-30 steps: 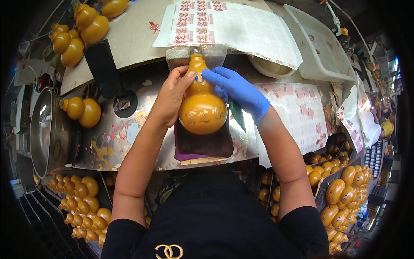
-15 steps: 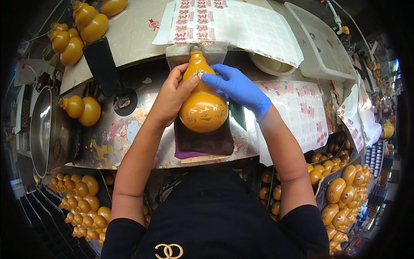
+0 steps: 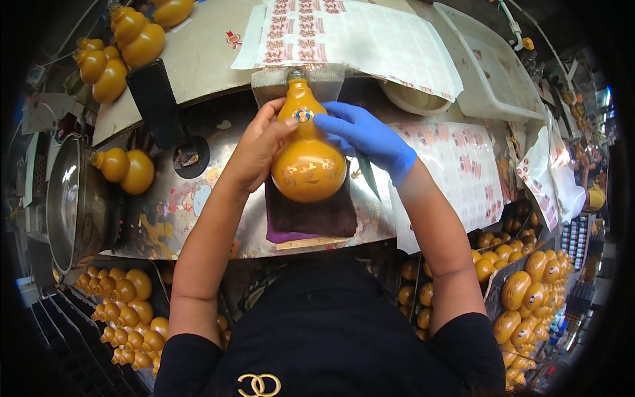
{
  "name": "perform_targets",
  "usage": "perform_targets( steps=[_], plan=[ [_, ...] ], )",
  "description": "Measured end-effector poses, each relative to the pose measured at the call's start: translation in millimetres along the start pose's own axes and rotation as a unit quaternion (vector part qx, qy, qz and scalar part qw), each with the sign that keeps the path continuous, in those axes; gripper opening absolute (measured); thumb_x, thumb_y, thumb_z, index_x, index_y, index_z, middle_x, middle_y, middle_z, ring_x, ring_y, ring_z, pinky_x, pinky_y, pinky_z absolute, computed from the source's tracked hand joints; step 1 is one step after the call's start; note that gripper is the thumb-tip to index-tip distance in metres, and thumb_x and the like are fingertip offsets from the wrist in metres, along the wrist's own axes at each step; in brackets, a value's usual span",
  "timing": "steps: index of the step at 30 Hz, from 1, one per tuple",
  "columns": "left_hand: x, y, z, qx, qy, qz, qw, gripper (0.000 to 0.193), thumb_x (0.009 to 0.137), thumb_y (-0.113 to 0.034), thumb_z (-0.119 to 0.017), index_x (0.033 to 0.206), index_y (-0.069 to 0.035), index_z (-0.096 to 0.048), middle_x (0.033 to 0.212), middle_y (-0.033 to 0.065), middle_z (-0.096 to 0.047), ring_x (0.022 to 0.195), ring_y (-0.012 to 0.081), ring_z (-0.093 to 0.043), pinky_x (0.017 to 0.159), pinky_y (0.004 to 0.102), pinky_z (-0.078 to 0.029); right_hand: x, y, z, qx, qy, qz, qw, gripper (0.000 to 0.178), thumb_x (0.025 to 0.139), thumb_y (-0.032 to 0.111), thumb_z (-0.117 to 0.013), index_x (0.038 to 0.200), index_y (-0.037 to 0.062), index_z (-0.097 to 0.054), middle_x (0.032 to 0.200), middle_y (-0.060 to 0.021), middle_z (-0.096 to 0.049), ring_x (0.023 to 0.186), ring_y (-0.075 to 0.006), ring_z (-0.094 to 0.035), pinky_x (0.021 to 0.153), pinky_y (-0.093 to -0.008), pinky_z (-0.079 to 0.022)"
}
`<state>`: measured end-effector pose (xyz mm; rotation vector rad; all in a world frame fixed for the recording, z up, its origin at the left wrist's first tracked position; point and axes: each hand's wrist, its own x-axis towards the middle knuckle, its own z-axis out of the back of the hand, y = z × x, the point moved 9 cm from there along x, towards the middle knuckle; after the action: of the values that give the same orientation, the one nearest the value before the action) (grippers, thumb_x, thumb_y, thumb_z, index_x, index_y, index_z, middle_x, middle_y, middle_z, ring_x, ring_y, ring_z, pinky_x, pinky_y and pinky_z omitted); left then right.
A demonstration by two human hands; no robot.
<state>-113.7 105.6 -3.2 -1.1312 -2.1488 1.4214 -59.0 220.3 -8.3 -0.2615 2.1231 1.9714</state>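
An orange-yellow gourd-shaped bottle (image 3: 309,172) lies in front of me, its neck pointing away and gold characters on its wide lower bulb. A small round blue, white and red sticker (image 3: 303,116) sits on the upper bulb. My bare left hand (image 3: 263,144) is closed around the bottle's left side, thumb beside the sticker. In a blue glove, my right hand (image 3: 370,137) has its thumb at the sticker's right edge. From under its palm a dark green, flat, pointed tool (image 3: 368,175) sticks out. Its other fingers are partly hidden. Dark folded cloth (image 3: 311,217) lies beneath the bottle.
Printed transfer sheets (image 3: 370,46) lie at the back, with another sheet (image 3: 450,172) at right. A phone on a stand (image 3: 153,99), a gourd bottle (image 3: 135,171) and a metal basin (image 3: 63,198) are at left. Crates of gourd bottles (image 3: 522,298) flank me below; a white tray (image 3: 489,66) stands back right.
My left thumb has drawn back left and my right thumb slightly right, uncovering the sticker. The green tool has tilted, showing a narrower face.
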Motion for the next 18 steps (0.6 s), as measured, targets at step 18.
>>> perform_targets(
  steps=[18],
  plan=[
    [3.8, 7.3, -0.9, -0.011, -0.011, 0.016, 1.0, 0.039, 0.099, -0.032, -0.047, 0.125, -0.003, -0.044, 0.111, 0.0081, -0.056, 0.102, 0.0143, -0.056, 0.09, 0.0284, -0.046, 1.4, 3.7, -3.9, 0.002, -0.017, -0.027, 0.999, 0.054, 0.087, 0.054, -0.059, 0.105, 0.0032, -0.056, 0.085, -0.0026, -0.051, 0.071, -0.0091, -0.046, 0.062, -0.0223, -0.039]
  ],
)
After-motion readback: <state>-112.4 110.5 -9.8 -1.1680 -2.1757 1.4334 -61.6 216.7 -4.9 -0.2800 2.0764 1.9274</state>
